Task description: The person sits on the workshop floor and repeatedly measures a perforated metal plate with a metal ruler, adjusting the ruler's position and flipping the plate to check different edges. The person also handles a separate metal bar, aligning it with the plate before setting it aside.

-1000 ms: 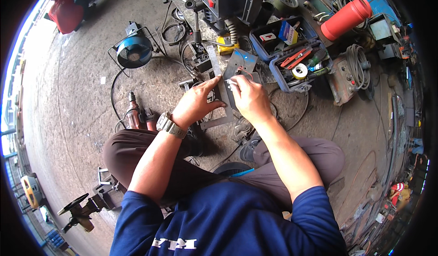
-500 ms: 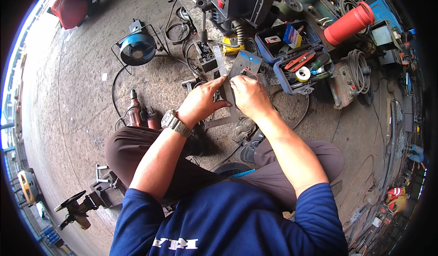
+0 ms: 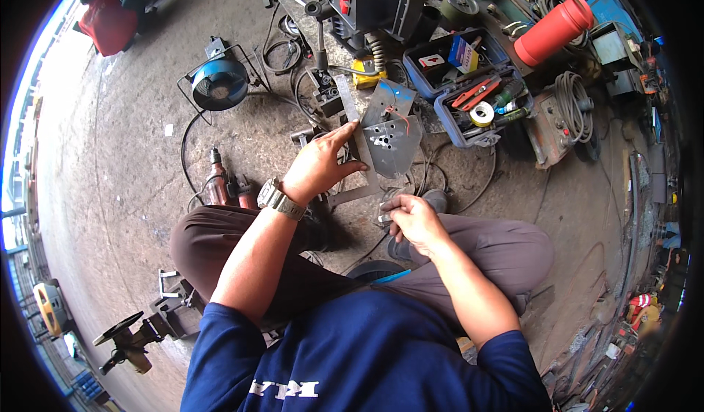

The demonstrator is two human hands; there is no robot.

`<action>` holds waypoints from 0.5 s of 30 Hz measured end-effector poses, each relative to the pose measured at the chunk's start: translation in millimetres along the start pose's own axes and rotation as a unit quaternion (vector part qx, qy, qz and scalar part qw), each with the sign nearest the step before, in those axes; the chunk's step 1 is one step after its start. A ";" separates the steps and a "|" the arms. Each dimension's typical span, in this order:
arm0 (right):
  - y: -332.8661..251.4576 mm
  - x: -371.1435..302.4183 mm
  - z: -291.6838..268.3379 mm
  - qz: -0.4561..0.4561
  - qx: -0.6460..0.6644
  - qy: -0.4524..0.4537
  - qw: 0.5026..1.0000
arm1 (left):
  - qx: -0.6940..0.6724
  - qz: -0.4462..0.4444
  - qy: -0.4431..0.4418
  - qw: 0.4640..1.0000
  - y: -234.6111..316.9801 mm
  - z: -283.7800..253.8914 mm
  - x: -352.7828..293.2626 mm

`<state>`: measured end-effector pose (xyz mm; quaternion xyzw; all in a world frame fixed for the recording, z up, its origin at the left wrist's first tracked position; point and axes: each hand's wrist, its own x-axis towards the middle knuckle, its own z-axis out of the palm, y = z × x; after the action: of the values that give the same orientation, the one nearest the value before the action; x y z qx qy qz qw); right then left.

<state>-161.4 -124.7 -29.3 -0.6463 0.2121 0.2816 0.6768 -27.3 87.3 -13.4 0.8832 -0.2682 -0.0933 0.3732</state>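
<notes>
My left hand (image 3: 323, 164) lies with thumb and forefinger spread, their tips pressing on a flat metal square (image 3: 370, 171). Its long arm runs up the far side and its short arm points left. Against the square's right side lies a grey metal plate (image 3: 396, 151) with several drilled holes. Another grey plate (image 3: 389, 102) with blue marks is partly covered by it, and a thin red wire (image 3: 405, 122) lies across them. Nearer to me, my right hand (image 3: 416, 225) is closed in a pinch on a small pale stick (image 3: 383, 217), above my shoe.
A magnetic-base drill (image 3: 370, 5) stands beyond the plates. To the right are an open blue toolbox (image 3: 469, 129), a red cylinder (image 3: 554, 30) and a cable-wrapped machine (image 3: 561, 122). A blue fan (image 3: 220, 85) and a red power tool (image 3: 216, 181) sit on the left, with cables across the floor.
My right hand has drawn back from the plate toward me and to the right, uncovering the drilled holes. My left hand stays at the square.
</notes>
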 end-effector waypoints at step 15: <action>7.6 20.5 26.7 0.002 0.251 -0.052 0.966 | -0.012 0.001 0.048 0.999 -3.7 0.3 -20.7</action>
<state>-153.1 -95.9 -46.4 -0.4393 0.2418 0.2541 0.8270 -43.3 100.5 -17.0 0.8818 -0.2500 -0.0533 0.3964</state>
